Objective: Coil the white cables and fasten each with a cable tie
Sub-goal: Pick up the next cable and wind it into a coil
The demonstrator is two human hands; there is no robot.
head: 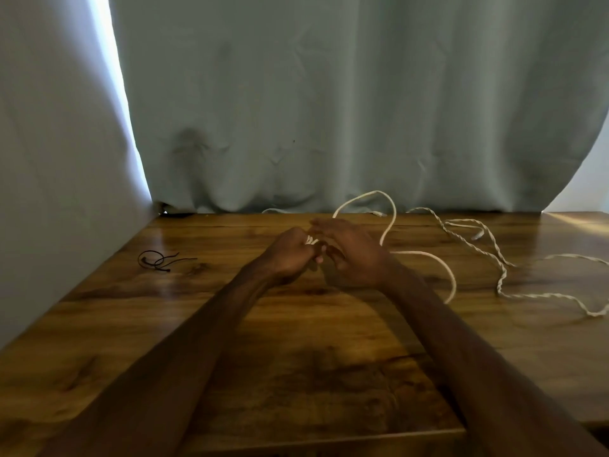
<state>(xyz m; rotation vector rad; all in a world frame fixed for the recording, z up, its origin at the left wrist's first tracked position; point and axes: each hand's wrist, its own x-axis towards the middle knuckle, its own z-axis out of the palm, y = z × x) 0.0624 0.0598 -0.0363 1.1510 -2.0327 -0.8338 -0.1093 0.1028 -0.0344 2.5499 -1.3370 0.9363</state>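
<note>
Both my hands meet over the middle of the wooden table (pixel 296 341). My left hand (pixel 290 255) is closed into a fist round a few turns of a white cable (pixel 389 225). My right hand (pixel 349 255) touches the same cable just beside it, fingers partly spread and bent. A loop of that cable rises behind my hands and trails off to the right. A second, twisted white cable (pixel 501 275) lies loose on the right. Black cable ties (pixel 158 260) lie on the left.
A grey-green curtain (pixel 329 110) hangs along the table's far edge, with a pale wall (pixel 49 159) on the left. The table's front edge (pixel 329 437) shows between my forearms.
</note>
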